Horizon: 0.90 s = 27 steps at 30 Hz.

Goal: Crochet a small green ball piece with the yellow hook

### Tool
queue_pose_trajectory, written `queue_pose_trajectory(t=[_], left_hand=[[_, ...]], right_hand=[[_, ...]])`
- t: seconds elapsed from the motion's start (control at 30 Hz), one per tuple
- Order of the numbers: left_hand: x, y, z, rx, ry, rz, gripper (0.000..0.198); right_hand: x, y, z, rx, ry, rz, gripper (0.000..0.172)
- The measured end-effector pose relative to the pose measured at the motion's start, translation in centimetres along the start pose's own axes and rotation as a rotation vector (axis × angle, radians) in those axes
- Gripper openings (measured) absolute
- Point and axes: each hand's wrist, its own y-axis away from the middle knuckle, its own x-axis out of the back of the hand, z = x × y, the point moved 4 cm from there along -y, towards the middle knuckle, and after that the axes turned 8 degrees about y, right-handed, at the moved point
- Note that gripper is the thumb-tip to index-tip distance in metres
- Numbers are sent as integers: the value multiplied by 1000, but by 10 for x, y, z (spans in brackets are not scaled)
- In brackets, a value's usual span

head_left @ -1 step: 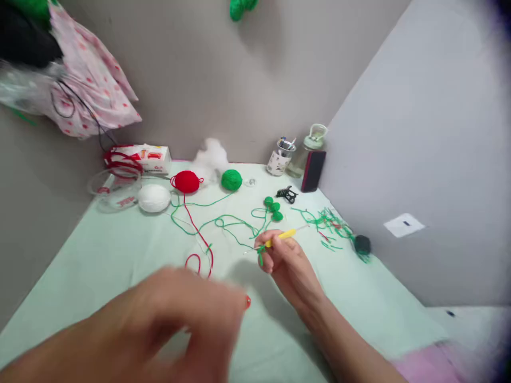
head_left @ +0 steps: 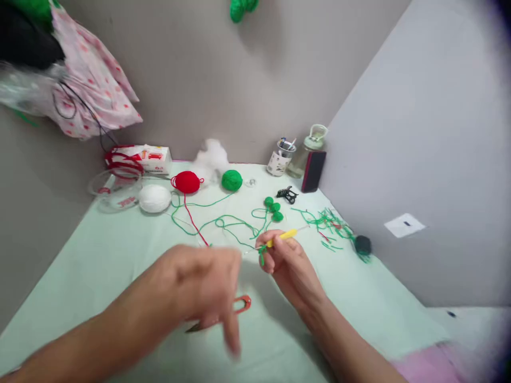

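My right hand [head_left: 289,266] is closed in a pinch on a yellow-handled crochet hook [head_left: 284,235], with a small green yarn piece [head_left: 261,252] at its fingertips. My left hand [head_left: 199,290] hovers low over the mint-green table cloth [head_left: 99,266], smeared by motion, with one finger hanging down. Red-handled thread snips [head_left: 241,305] lie right under it; whether the hand touches them is unclear. Green yarn [head_left: 231,226] trails from the green ball [head_left: 232,180] toward my right hand. A red strand [head_left: 191,218] runs from the red ball [head_left: 186,182].
A white yarn ball [head_left: 154,198], a clear bowl [head_left: 114,189] and a carton [head_left: 147,157] stand at back left. Stuffing [head_left: 211,154], a pen cup [head_left: 281,157], a bottle [head_left: 309,146], a black hair clip [head_left: 287,194], small green balls [head_left: 273,207] and yarn scraps [head_left: 329,223] lie behind.
My left hand has shifted up and to the right, uncovering the red-handled snips and hiding the red yarn loop. My right hand has stayed still.
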Motion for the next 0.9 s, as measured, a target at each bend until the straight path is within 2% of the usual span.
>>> queue_pose_trajectory(t=[0.07,0.13,0.23,0.33,0.43,0.5,0.57,0.63,0.7,0.77,0.8,0.9], left_hand=[[-26,0,10,47,-16,17,40],[-39,-5,13,33,-30,106,46],[-47,-14,8,19,89,147,47],[-51,-20,12,-53,274,195,44],[-55,-22,20,-98,296,162,57],[-53,-22,26,-186,152,112,71],[-47,-21,30,-358,-134,87,78],[-41,-19,31,-515,-491,53,76],[-37,-16,29,-606,-755,23,65],[-33,-14,27,-585,-828,8,52],[-32,-13,24,-517,-786,3,46],[-31,-14,13,-178,-499,-45,47]], right_hand=[[1,-2,-3,31,9,-2,25],[0,-1,-6,76,39,-11,24],[-4,4,-9,176,120,-52,21],[-11,11,-9,256,215,-147,18],[-15,16,-7,284,272,-217,18],[-15,16,-8,299,287,-220,19],[-13,16,-10,328,302,-194,19],[-11,16,-13,377,325,-154,19],[-9,17,-17,439,363,-111,19],[-8,17,-20,499,401,-71,19],[-8,18,-22,524,421,-52,19],[-9,19,-27,586,494,8,21]])
